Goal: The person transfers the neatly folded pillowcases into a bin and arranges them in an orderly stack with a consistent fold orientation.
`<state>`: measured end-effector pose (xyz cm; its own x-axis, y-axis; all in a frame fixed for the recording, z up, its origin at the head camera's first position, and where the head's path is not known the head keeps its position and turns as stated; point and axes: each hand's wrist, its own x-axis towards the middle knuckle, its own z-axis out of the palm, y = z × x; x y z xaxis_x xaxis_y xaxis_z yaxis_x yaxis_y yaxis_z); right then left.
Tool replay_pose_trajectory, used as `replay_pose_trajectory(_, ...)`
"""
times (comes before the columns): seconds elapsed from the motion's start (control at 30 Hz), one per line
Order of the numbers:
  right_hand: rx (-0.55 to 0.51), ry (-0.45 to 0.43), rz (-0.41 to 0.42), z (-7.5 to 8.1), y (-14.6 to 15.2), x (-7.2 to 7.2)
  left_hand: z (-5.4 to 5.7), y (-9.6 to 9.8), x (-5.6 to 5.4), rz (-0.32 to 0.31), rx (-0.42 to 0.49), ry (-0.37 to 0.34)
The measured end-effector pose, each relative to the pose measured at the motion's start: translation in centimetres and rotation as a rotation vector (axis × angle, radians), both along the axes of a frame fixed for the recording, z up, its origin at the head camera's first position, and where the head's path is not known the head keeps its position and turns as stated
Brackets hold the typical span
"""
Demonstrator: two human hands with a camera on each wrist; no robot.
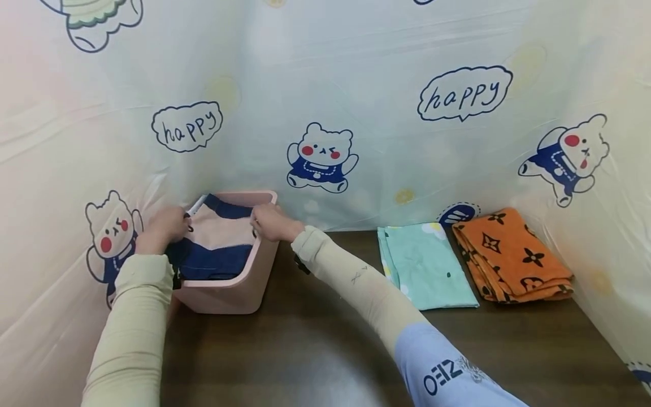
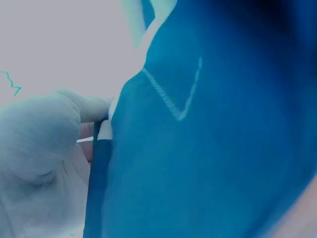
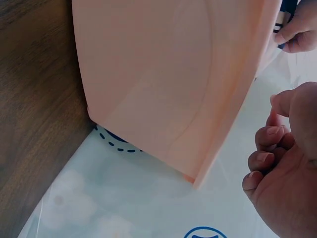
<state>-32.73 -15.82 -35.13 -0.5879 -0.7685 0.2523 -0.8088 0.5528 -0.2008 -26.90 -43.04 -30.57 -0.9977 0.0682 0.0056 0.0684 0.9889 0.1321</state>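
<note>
A pink plastic bin [image 1: 259, 277] stands at the left, with a folded navy and pink cloth [image 1: 218, 232] filling its top. At the cloth's left edge, my left hand [image 1: 165, 226] pinches the fabric between thumb and fingers. In the left wrist view, the navy fabric [image 2: 198, 158] with a V-shaped stitch line is close to that hand. My right hand [image 1: 274, 221] is at the bin's right rim. The right wrist view shows this hand [image 3: 287, 158] with fingers curled and thumb near the index finger; no cloth shows there, and its grip is unclear.
On the right of the brown table [image 1: 315, 339] lie a folded mint-green cloth [image 1: 429, 265] and, beside it, a folded orange cloth [image 1: 513, 254] with black motifs. A patterned pale sheet [image 1: 386, 141] hangs behind and at both sides.
</note>
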Motion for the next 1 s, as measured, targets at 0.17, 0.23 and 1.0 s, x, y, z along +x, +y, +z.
replay_pose_trajectory(0.17, 0.001, -0.009, -0.014, -0.3, -0.1, 0.0, -0.3, 0.0, 0.6, -0.007, 0.032, 0.009)
replay_pose_trajectory(0.23, -0.001, -0.029, -0.011, -0.4, 0.0, 0.0, -0.4, 0.1, 0.8, -0.001, 0.045, 0.007)
replay_pose_trajectory(1.0, -0.024, -0.169, -0.049, 1.0, 2.6, 0.8, 0.3, 3.0, 0.9, 0.013, 0.032, -0.009)
